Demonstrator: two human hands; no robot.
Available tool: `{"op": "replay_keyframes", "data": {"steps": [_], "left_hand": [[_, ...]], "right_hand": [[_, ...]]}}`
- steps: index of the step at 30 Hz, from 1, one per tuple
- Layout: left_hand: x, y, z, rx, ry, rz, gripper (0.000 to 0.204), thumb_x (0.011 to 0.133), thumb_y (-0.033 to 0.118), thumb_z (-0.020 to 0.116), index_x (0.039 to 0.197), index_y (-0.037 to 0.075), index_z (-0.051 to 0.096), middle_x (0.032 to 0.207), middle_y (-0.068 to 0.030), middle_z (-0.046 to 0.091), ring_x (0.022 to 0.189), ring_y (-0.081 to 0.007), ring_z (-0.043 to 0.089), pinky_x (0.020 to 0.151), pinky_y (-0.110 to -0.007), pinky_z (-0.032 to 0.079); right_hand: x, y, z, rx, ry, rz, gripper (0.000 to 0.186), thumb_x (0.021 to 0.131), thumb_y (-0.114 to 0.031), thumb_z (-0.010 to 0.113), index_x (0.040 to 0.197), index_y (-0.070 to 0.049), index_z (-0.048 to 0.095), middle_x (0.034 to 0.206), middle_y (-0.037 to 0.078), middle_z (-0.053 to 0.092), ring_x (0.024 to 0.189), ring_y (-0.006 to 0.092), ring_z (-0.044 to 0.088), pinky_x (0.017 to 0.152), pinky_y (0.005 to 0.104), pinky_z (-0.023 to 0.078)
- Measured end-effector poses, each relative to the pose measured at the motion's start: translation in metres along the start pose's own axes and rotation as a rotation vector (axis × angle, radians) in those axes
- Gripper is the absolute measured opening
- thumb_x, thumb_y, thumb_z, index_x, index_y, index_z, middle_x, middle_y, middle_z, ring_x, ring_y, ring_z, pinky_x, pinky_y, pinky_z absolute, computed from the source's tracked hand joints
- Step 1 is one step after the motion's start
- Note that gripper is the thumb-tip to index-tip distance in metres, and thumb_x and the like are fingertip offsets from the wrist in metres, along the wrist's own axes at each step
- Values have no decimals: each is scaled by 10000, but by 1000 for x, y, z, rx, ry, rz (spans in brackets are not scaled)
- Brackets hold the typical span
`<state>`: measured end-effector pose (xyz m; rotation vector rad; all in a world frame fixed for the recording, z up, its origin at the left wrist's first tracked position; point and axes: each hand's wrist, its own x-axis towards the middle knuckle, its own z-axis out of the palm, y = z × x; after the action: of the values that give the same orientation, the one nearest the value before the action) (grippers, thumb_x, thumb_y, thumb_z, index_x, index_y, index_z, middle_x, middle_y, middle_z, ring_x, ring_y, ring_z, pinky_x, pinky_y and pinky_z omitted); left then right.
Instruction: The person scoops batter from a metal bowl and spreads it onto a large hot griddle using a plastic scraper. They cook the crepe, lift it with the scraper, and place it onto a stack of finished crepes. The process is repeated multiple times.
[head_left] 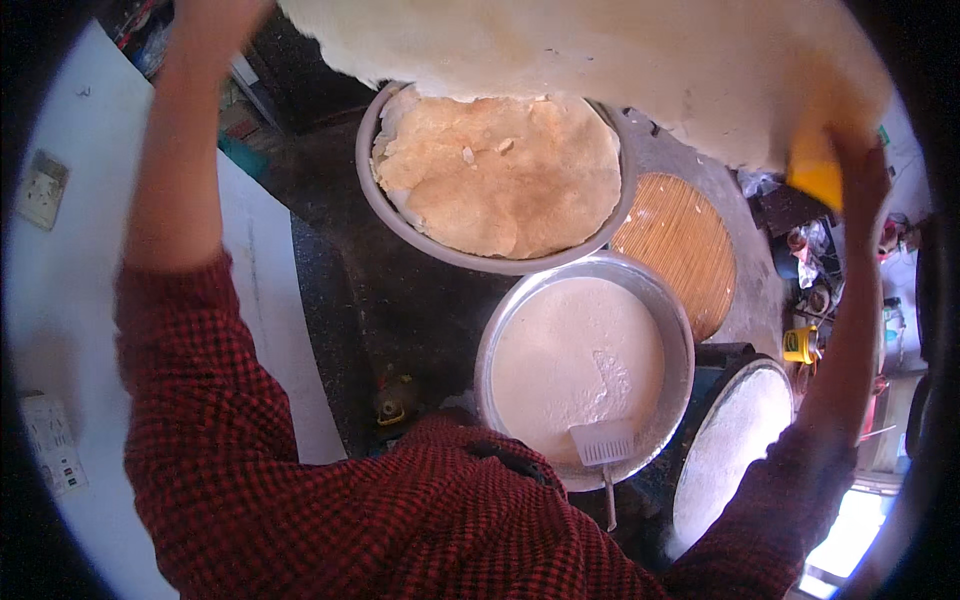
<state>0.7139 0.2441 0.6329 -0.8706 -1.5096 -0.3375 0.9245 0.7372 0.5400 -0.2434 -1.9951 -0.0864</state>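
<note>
A large, thin pale sheet of flatbread (600,50) is stretched across the top of the view, held up in front of me. My left hand (215,25) is raised at the upper left edge, its fingers cut off by the frame. On the other side, my right hand (858,170) is closed at the sheet's right end, smeared by motion. A flat yellow scraper (818,165) is in its grip, against the sheet. Below the sheet, a wide basin (372,185) holds a stack of browned flatbreads (500,180).
A metal basin (484,370) of pale batter (560,350) stands nearer, with a slotted spatula (603,445) across its rim. A round whitish griddle (735,450) is at lower right. Behind lies a round slatted mat (685,250). A yellow bucket (799,345) stands far right; a white wall (80,300) is left.
</note>
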Motion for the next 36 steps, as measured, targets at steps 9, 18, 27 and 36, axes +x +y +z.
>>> {"op": "replay_keyframes", "data": {"steps": [9, 18, 27, 36], "left_hand": [[-343, -126, 131, -478, -582, -194, 288, 627, -57, 544, 879, 53, 631, 977, -103, 621, 965, -263, 580, 850, -396, 436], [-417, -256, 377, -340, -1175, -146, 164, 737, 171, 525, 829, 128, 654, 897, -118, 629, 870, -272, 590, 789, -400, 435], [-209, -299, 498, -367, -1302, 11, 197, 707, 165, 521, 850, 120, 648, 889, -142, 630, 789, -311, 607, 683, -436, 473], [-89, -323, 391, -116, -973, 18, 223, 732, 194, 551, 889, 79, 661, 899, -164, 631, 816, -287, 618, 700, -427, 478]], "right_hand": [[-134, -216, 161, 295, -941, 660, 339, 678, -262, 709, 918, -48, 600, 824, 132, 634, 760, 277, 624, 627, 349, 499], [-212, -331, 167, 95, -1072, 882, 325, 661, -265, 712, 859, -44, 581, 797, 141, 619, 737, 312, 604, 645, 385, 478], [-238, -333, 148, 119, -944, 994, 268, 655, -148, 720, 840, -23, 571, 749, 118, 608, 684, 255, 587, 618, 356, 468], [-220, -324, 177, 121, -1096, 934, 247, 691, -51, 672, 906, 20, 574, 810, 88, 621, 731, 161, 589, 669, 288, 478]]}}
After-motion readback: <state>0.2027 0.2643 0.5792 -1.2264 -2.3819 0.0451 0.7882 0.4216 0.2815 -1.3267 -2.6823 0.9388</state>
